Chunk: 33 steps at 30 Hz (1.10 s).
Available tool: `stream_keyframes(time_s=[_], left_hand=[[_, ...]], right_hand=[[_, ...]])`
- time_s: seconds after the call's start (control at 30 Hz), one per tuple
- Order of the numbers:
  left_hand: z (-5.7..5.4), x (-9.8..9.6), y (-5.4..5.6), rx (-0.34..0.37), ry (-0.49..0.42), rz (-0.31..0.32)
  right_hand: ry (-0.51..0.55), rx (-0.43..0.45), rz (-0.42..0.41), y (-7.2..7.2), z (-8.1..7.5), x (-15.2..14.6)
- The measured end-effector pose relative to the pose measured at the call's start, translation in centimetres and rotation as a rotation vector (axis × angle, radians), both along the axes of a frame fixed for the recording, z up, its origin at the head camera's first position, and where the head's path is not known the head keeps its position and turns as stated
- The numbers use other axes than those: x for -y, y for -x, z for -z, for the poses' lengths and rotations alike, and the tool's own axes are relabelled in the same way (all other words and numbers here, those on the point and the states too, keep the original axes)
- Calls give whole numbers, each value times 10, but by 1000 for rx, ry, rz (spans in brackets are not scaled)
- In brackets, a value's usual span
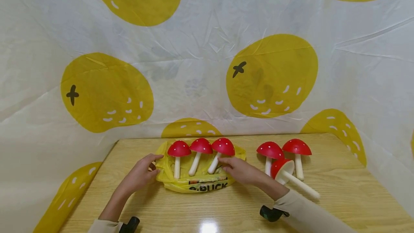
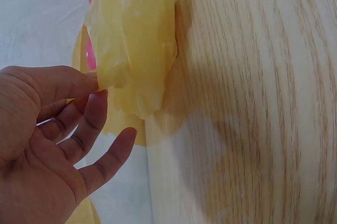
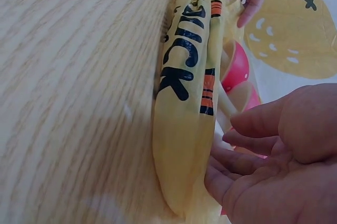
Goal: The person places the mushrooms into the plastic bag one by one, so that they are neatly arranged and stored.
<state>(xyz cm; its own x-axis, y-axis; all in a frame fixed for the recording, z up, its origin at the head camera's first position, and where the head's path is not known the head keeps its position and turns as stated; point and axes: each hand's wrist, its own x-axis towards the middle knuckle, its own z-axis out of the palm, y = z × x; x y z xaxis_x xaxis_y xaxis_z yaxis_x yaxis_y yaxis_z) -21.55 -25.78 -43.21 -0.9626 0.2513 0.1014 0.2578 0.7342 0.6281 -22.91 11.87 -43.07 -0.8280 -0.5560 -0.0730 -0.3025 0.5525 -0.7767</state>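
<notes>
A yellow plastic bag [image 1: 171,186] with dark lettering lies on the table, its mouth opened wide and its near edge folded up. Three red-capped toy mushrooms lie side by side in it: a left one [image 1: 177,166], a middle one [image 1: 195,163] and a right one [image 1: 223,146]. At the bag's left end my left hand [image 1: 143,172] pinches the thin plastic [image 2: 137,40] between thumb and finger. My right hand [image 1: 240,170] reaches over the right rim, fingertips right at the right mushroom's stem. In the right wrist view, its lower fingers [image 3: 218,174] touch the bag's edge.
Right of the bag, three more toy mushrooms sit on the wooden table [image 1: 181,211]: two at the back, one [image 1: 270,150] and another [image 1: 297,147], and a tipped one [image 1: 304,186] in front. A white sheet [image 1: 194,89] with yellow fruit prints hangs behind and at both sides.
</notes>
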Motion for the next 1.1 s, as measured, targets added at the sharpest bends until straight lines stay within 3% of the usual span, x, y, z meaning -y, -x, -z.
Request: stream_keyframes(time_s=[0.33, 0.7, 1.1], left_hand=[[-1, -2, 3, -5, 0, -22], [-2, -4, 7, -26, -4, -4], [0, 1, 0, -3, 7, -21]], right_hand=[[-12, 12, -12, -3, 1, 0], [-5, 33, -28, -3, 1, 0], [119, 35, -123, -9, -12, -27]])
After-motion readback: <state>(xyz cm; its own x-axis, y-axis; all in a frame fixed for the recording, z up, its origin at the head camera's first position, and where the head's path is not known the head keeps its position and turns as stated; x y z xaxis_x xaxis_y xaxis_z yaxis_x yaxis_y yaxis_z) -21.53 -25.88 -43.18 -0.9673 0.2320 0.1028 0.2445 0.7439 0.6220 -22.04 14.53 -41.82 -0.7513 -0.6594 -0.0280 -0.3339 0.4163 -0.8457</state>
